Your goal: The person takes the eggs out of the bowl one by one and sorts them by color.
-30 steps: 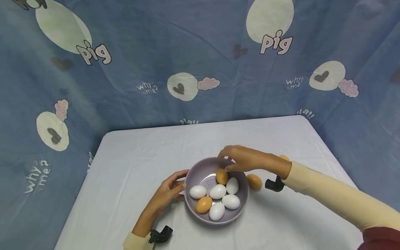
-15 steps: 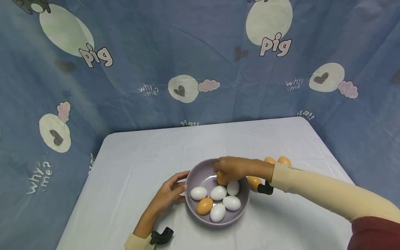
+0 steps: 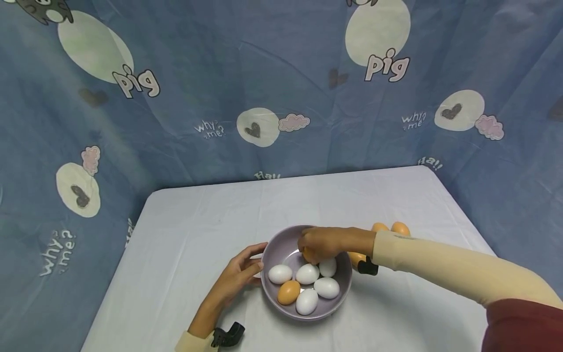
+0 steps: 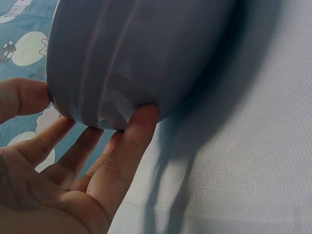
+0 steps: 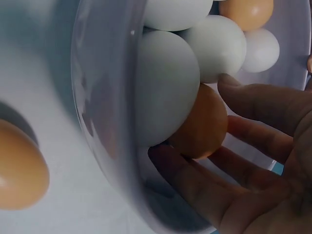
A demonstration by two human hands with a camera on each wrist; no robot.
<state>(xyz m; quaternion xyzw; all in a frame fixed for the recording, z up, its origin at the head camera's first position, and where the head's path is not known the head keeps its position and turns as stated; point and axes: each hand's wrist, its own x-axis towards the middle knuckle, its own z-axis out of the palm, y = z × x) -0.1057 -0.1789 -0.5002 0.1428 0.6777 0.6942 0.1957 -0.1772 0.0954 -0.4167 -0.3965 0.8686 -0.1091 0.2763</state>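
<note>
1. The right hand point(image 3: 320, 243) has come down from the far rim of the bowl point(image 3: 280, 248) into it. Its grip is closed round a brown egg point(image 5: 202, 126), thumb to one side, fingers to the other. I judge the egg to be taken rather than merely touched.

2. The left hand point(image 3: 239, 270) has stayed put: its fingertips rest against the bowl's outer wall, not wrapped round it, which probably steadies the bowl while the other hand works.

3. The gripped egg is inside the bowl, in the part toward the tabletop's point(image 3: 206, 215) far edge. A white egg point(image 5: 165, 90) overlaps its flank in the right wrist view.

4. Its long axis seems to run steeply up and down that view (the head view shows only a sliver, the hand covering the rest). Which end is pointed, I cannot tell.

5. The bowl's other brown egg point(image 3: 289, 292), toward the tabletop's near edge, lies with its long axis slanting from near left to far right.

6. Outside, a loose brown egg point(image 5: 19, 168) lies beside the bowl, on the side toward the tabletop's right edge.
</note>
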